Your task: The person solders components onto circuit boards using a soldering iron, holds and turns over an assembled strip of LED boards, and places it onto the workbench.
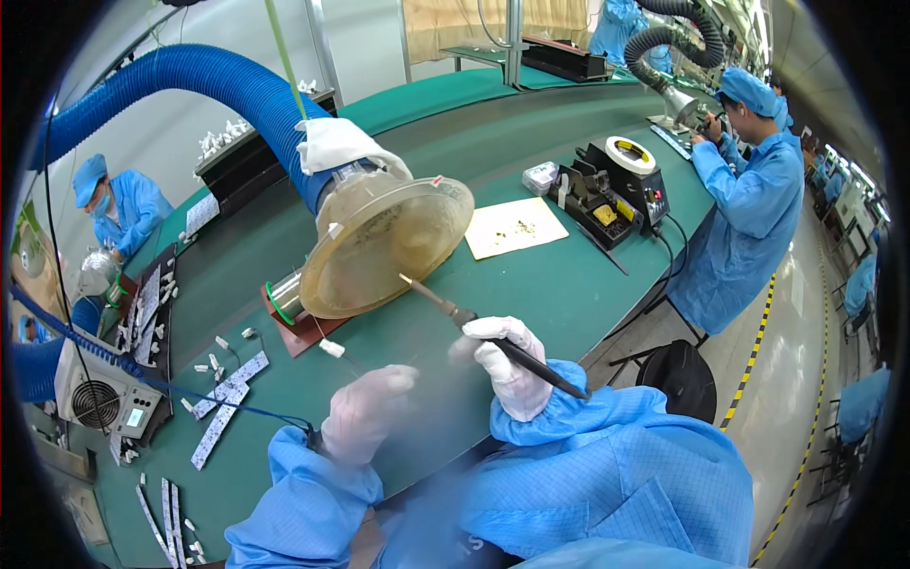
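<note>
In my gloved right hand [512,365] is a soldering iron [449,307], held like a pen. Its pale tip points up and left, in front of the rim of a cloudy fume hood [384,251]. Left of it, my gloved left hand [368,410] is closed, with thumb and fingers together above the green mat. A thin line shows faintly at its fingertips, but what it grips is too blurred to make out. Close by is a white connector [332,348] with a thin lead running toward that hand. A solder spool [286,296] on a reddish-brown stand sits beyond it.
A blue hose [209,85] carries the hood. Strip boards [220,422] and white connectors lie to the left, near a grey box with a fan [100,403]. Farther right are a speckled yellowish sheet [514,228] and a soldering station [645,194]. Co-workers sit at both sides.
</note>
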`<state>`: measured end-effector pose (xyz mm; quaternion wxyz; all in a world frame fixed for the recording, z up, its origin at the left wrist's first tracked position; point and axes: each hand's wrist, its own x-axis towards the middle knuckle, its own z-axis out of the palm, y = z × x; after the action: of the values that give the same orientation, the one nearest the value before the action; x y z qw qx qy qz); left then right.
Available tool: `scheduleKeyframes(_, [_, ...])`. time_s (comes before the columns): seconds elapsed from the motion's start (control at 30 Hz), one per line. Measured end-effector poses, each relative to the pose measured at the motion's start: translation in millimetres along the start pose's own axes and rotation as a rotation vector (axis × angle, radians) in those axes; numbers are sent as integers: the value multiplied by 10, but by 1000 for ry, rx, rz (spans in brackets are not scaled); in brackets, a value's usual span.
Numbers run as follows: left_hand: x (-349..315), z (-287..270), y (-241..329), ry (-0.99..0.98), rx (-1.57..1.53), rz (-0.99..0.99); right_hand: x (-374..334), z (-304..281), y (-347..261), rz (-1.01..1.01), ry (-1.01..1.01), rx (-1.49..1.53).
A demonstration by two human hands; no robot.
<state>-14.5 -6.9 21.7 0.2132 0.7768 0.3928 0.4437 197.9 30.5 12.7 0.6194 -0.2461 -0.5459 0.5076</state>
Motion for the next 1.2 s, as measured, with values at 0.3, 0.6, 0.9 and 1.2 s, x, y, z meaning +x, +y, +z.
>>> scheduleKeyframes(0.3, [-59,-141,-112,169,73,-98,74,38,186,-112,-222,-30])
scheduleKeyframes(0.6, [-47,-155,-141,169,99,-69,216,12,239,-449,-105,-105])
scheduleKeyframes(0.9, [98,-88,8,351,-129,-175,114,-58,177,-230,41,129])
scheduleKeyframes(1.2, [185,30,-21,382,-99,-3,379,-110,115,-318,-181,328])
